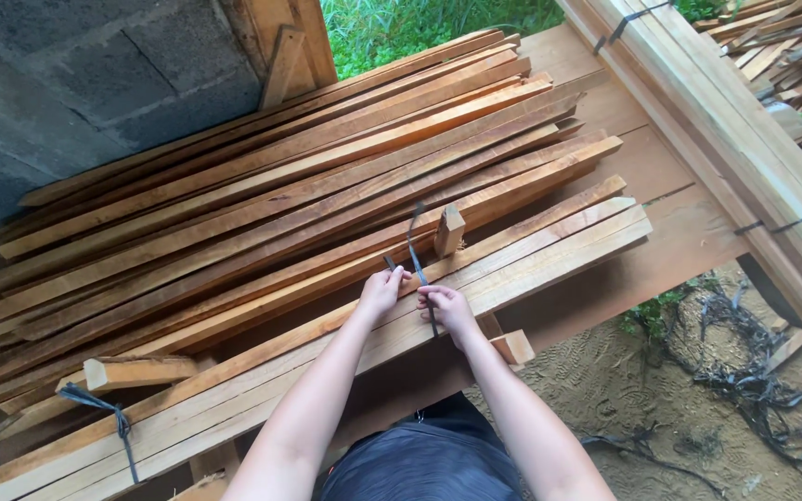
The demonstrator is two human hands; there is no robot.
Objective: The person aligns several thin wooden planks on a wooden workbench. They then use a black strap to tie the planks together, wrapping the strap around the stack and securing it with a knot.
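View from above of a person bending over a bundle of long, reddish-brown sawn wooden slats (475,278), which is lying on a bare wooden table (661,232). The slats' long axis is running from lower left to upper right, and a thin dark plastic strap (417,260) is crossing that axis almost squarely. Both hands are meeting at the strap, on the near edge of the bundle. The left hand (381,292) is pinching the strap's shorter end between closed fingertips, just left of the crossing; the right hand (447,309) is closing on the strap where it is dropping over the near slats, touching the wood beneath. The two hands are sitting just beside each other, not joined, with the strap running between them. The strap's free end is rising away from the hands, toward a short upright block of pale wood (449,230) standing just beyond them. The right hand is appearing slightly nearer the camera, the left slightly nearer the block. A second dark strap (109,417) is already binding the slats at lower left. A loose heap of similar slats (262,195) is resting behind, against a grey block wall (67,83).
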